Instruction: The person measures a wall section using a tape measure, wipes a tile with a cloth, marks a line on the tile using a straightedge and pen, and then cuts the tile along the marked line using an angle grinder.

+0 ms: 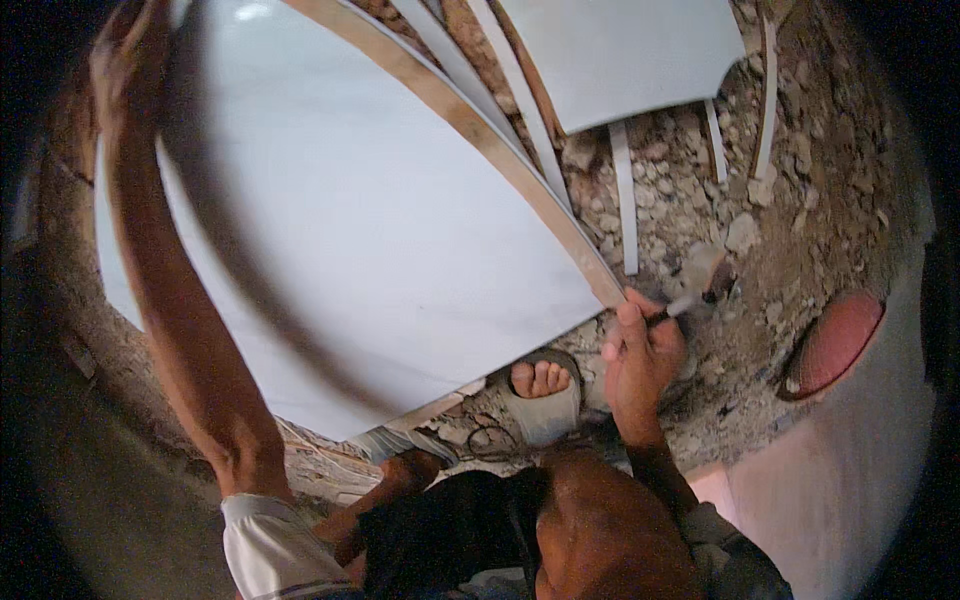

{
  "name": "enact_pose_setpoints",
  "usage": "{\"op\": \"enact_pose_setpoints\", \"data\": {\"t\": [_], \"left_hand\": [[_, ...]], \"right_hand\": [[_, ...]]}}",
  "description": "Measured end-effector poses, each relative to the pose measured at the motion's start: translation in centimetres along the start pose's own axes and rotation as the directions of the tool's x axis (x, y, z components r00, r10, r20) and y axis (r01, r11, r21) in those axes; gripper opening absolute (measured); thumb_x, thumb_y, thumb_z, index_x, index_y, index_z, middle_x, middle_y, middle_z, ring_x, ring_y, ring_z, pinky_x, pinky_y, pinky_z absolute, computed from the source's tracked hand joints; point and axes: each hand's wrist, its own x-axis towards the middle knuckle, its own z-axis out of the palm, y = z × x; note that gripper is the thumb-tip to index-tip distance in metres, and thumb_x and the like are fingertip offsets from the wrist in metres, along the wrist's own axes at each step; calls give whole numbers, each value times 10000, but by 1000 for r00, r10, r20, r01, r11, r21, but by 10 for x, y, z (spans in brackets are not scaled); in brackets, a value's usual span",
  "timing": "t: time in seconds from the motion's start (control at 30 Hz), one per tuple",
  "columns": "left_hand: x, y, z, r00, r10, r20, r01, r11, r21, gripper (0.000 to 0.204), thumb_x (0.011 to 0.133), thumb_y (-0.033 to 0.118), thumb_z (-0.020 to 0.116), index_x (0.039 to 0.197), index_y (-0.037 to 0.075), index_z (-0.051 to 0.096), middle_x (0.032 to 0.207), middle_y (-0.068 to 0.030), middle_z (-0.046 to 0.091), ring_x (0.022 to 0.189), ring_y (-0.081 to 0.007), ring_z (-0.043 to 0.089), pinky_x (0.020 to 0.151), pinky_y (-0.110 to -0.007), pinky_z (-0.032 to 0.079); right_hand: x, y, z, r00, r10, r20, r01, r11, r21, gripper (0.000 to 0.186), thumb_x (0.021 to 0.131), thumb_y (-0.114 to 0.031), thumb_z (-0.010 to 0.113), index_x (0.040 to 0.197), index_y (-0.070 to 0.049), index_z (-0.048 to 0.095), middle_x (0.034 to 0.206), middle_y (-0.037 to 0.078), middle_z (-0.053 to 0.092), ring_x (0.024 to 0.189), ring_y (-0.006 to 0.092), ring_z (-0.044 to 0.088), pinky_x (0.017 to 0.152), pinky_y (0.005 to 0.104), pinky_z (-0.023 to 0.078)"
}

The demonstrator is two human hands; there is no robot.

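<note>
A large glossy white tile (380, 230) lies in front of me over rubble. Along its right side runs a long, narrow brown strip (500, 160), its near end meeting the tile's near right corner. There my right hand (645, 355) is closed with a slim pen-like tool (680, 305), dark with a pale end, between its fingers; thumb and fingertips are by the strip's end. My left arm stretches along the tile's left side. The left hand (130, 70) is at the far left corner, blurred, its fingers partly hidden. A dark curved shadow crosses the tile.
Another white tile (630, 50) lies at the far right. Narrow white offcut strips (625, 195) lie on the broken stones and soil (820, 170). A reddish oval pan-like object (840, 340) is at right. My sandalled foot (540, 395) stands by the tile's near edge.
</note>
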Motion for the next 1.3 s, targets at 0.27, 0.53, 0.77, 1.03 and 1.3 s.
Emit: {"op": "enact_pose_setpoints", "data": {"t": [0.27, 0.53, 0.77, 1.03, 1.3], "left_hand": [[-6, 37, 38, 988, 89, -127, -34, 924, 382, 445, 1040, 254, 641, 1408, 8, 591, 1422, -180, 617, 1309, -270, 586, 1128, -406, 460], [1, 30, 28, 985, 97, -143, -30, 912, 410, 439, 1026, 229, 671, 1394, -2, 601, 1337, -168, 667, 1241, -225, 622, 1079, -354, 469], [-1, 30, 28, 985, 25, -171, 35, 939, 342, 467, 1009, 248, 699, 1388, -8, 606, 1354, -168, 661, 1242, -219, 618, 1074, -339, 462], [-3, 32, 26, 982, 99, -159, -20, 900, 435, 462, 1020, 265, 683, 1387, -3, 602, 1321, -157, 670, 1183, -208, 640, 1041, -339, 484], [-3, 26, 22, 877, 479, -51, -271, 578, 770, 320, 958, 122, 733, 1240, 60, 595, 1201, -123, 629, 1067, -204, 611, 913, -365, 538]], "right_hand": [[2, 2, -18, 998, -57, 41, 61, 993, -101, 237, 1015, -149, 674, 1173, 27, 664, 689, -24, 538, 553, 64, 467, 498, 242, 376], [2, -2, -9, 998, -62, 23, 63, 997, -47, 244, 990, -181, 718, 1125, 17, 672, 675, -26, 530, 521, 78, 457, 484, 240, 370], [0, -6, -6, 995, -90, 44, 92, 995, -47, 268, 982, -192, 730, 1136, 20, 676, 673, -27, 529, 518, 78, 456, 483, 243, 370], [-2, -5, -5, 993, -103, 59, 106, 992, -61, 274, 997, -196, 712, 1149, 29, 673, 681, -34, 518, 544, 70, 455, 507, 235, 362], [3, -5, -8, 991, -68, 114, 84, 987, -137, 247, 1002, -164, 696, 1142, 39, 696, 695, -17, 559, 574, 72, 484, 539, 242, 380]]}}
